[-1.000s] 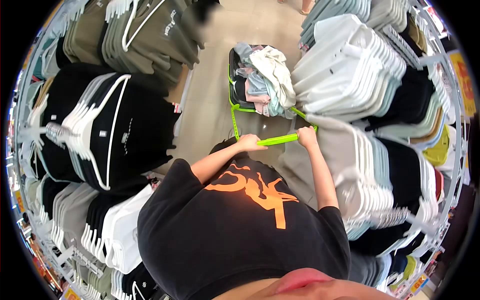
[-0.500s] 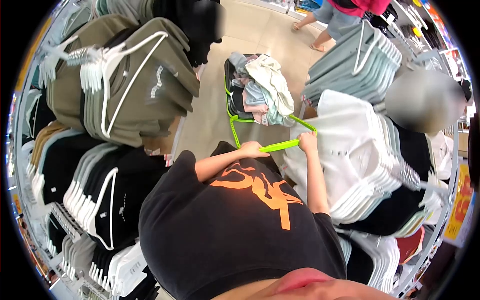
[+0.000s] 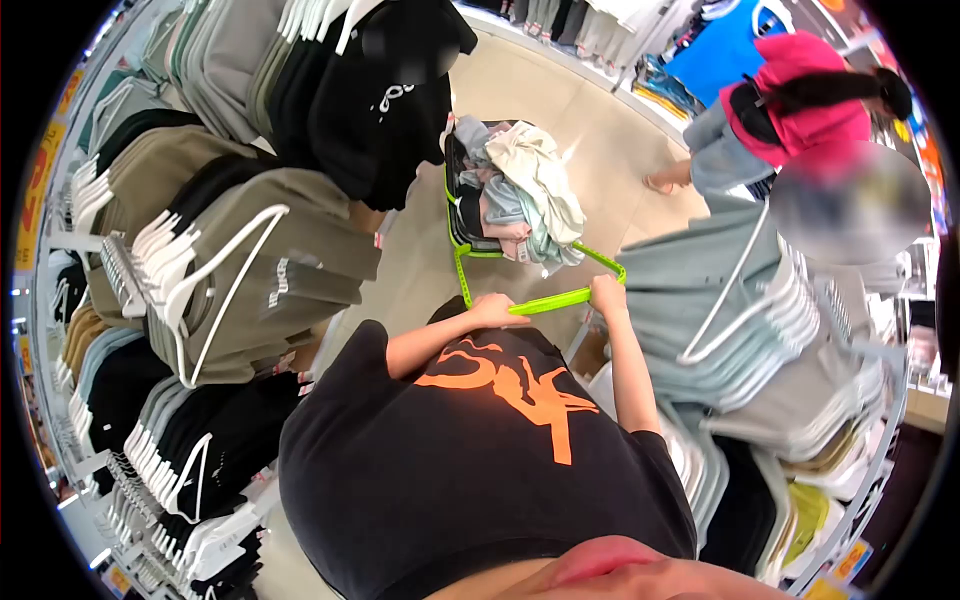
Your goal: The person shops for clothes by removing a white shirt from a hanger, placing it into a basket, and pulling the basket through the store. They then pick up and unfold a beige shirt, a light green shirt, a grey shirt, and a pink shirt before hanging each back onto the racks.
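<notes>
A bright green handle point(image 3: 555, 301) stretches in front of my dark T-shirt. My left hand point(image 3: 494, 311) is wrapped round its left end, and my right hand point(image 3: 607, 295) grips the right end near the corner. Green side bars join the handle to a black shopping basket with a green rim point(image 3: 450, 212), standing on the floor ahead. Crumpled clothes are heaped in the basket: a cream garment point(image 3: 540, 180) on top, with light blue, pink and grey ones under it. The basket's base is hidden.
Olive shirts point(image 3: 300, 235) and black shirts point(image 3: 385, 120) hang on the left. Grey-green shirts point(image 3: 690, 290) on white hangers crowd my right side. A person in a pink top point(image 3: 800, 95) stands ahead on the right. Tiled floor point(image 3: 530, 75) runs between the racks.
I have moved forward along the aisle with the basket. The racks have slid back past me, and the person in pink now shows more fully. Both hands keep hold of the handle.
</notes>
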A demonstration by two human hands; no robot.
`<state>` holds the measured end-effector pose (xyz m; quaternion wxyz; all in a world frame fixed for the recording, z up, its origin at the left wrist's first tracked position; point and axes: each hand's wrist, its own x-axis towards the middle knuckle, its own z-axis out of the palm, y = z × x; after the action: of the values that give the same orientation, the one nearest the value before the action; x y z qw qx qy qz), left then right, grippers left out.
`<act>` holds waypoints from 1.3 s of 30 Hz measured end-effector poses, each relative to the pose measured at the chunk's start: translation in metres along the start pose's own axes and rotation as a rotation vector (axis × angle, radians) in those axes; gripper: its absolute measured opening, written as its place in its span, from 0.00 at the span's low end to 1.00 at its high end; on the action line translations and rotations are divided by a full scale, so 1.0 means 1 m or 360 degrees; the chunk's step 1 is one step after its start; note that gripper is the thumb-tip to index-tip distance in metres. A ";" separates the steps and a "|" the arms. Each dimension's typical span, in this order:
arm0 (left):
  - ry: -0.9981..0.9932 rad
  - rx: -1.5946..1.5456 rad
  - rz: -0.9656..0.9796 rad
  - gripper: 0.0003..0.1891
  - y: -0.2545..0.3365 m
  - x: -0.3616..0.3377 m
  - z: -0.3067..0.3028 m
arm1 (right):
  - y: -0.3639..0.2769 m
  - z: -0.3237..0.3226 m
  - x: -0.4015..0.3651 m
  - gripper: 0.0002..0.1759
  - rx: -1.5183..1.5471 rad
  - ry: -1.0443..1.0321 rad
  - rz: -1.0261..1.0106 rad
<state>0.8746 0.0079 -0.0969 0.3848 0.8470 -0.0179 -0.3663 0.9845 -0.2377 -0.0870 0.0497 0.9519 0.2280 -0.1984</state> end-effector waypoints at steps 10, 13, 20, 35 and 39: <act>0.0130 -0.0169 0.0018 0.29 0.024 0.153 -0.138 | 0.074 -0.099 0.204 0.06 -0.0021 -0.0079 -0.0238; 0.0125 -0.0234 0.0023 0.30 0.034 0.176 -0.181 | 0.085 -0.125 0.247 0.06 -0.0044 -0.0004 -0.0285; 0.0312 -0.0488 0.0053 0.28 0.030 0.249 -0.281 | 0.096 -0.173 0.382 0.06 -0.0130 0.0115 -0.0461; 0.0723 -0.0371 -0.0324 0.19 -0.004 0.355 -0.483 | 0.059 -0.259 0.637 0.05 -0.0276 0.0201 -0.0547; 0.0697 -0.0315 -0.0420 0.15 -0.016 0.380 -0.520 | 0.057 -0.267 0.682 0.05 -0.0154 0.0078 -0.0645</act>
<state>1.4782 0.2331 -0.1119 0.4094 0.8593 0.2123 -0.2214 1.6629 0.0439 -0.1150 0.0490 0.8876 0.4254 -0.1699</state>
